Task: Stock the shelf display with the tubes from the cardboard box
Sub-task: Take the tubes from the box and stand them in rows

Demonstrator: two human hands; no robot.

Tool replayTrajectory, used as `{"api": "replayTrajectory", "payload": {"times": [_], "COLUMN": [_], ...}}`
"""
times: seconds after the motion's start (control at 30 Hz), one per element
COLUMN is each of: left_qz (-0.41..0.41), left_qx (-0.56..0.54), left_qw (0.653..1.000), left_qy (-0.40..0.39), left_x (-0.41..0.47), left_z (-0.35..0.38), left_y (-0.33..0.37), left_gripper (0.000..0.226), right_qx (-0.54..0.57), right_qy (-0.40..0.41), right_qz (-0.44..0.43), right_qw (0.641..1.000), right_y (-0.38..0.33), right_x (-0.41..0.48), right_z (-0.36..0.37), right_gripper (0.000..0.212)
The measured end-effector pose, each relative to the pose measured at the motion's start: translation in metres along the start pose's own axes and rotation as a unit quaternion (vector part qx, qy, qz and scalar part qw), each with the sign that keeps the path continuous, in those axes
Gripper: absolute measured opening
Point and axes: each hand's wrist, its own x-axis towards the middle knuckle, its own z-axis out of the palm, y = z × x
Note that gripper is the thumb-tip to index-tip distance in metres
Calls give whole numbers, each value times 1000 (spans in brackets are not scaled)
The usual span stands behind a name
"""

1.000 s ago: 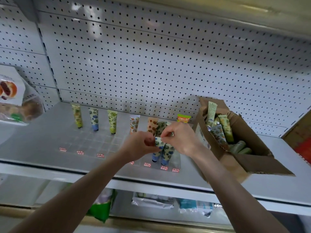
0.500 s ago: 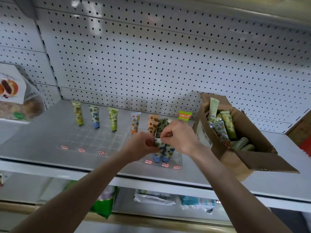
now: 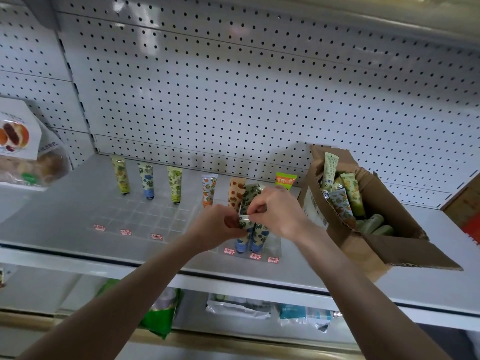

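A row of tubes (image 3: 146,180) stands cap-down along the back of a clear grid tray (image 3: 155,216) on the shelf (image 3: 59,203). Red price labels (image 3: 126,232) run along the tray's front edge. To the right of the empty cells, the left hand (image 3: 217,228) has its fingers (image 3: 231,222) curled. They pinch the flat crimped end of the blue-capped tubes (image 3: 255,236) from the left.

Two such tubes hang side by side directly beneath the fingers, their long axes close to upright. The crimps are up and the blue caps point down at the tray's front cells. Whether the caps already touch the tray cannot be told.

The right hand (image 3: 281,213) meets the left at the same crimps, with thumb and forefinger closed on them from the right, so both hands are equally near. The coming move looks like a straight push down along the tubes' length to seat the caps.

Further right, the cardboard box (image 3: 420,258) sits open on the shelf. It holds spare tubes (image 3: 345,193), some propped upright against its wall and others lying flat.
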Motion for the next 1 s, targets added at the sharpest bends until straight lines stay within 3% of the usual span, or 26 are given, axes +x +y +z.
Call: {"api": "replayTrajectory", "payload": {"times": [0.5,1.0], "left_qz": [0,10], "left_qx": [1,-32], "left_qw": [1000,998], "left_qy": [9,50], "left_x": [-2,1], "left_z": [2,-32], "left_y": [-2,27], "left_gripper": [20,36], "right_qx": [68,101], "right_qy": [0,121], "right_qz": [27,52], "right_qw": [997,986], "right_y": [4,22], "right_x": [-2,-9], "right_z": [-5,-45], "right_gripper": [6,8]}}
